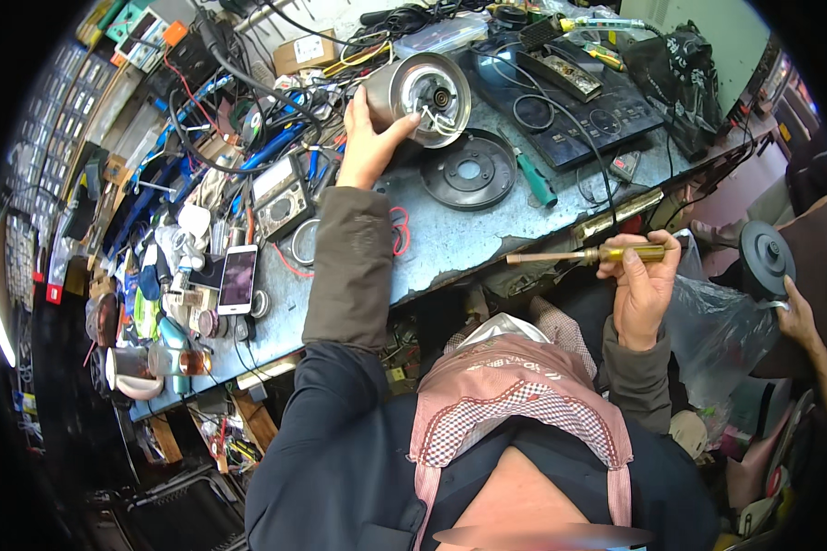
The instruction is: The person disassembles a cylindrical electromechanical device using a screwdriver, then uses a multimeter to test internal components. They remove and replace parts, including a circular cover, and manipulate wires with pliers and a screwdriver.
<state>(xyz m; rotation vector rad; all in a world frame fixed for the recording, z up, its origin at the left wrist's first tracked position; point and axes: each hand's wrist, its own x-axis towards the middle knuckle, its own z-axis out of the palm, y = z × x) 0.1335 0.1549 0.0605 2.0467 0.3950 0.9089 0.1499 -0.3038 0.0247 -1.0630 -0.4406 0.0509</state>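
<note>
My left hand (368, 145) grips the rim of a metal kettle body (401, 92), which lies tilted on the bench. Its opened underside faces me, showing a round dark fitting and pale wires by my thumb. A round black plastic base cover (470, 190) lies just below it on the bench. In front of the bench edge, my right hand (640, 292) is closed around the yellow handle of a screwdriver (648, 253). The screwdriver's shaft points left, apart from the kettle. Beside the cover rests a tool with a green handle (535, 179).
An analog multimeter (283, 209), a white phone (238, 279) and glass cups (176, 361) crowd the bench's left. A black induction cooktop (570, 119) lies at the back right, with cables across it. At right, another person's hand (799, 317) holds a dark round lid-like part (766, 260) near a clear plastic bag (721, 321).
</note>
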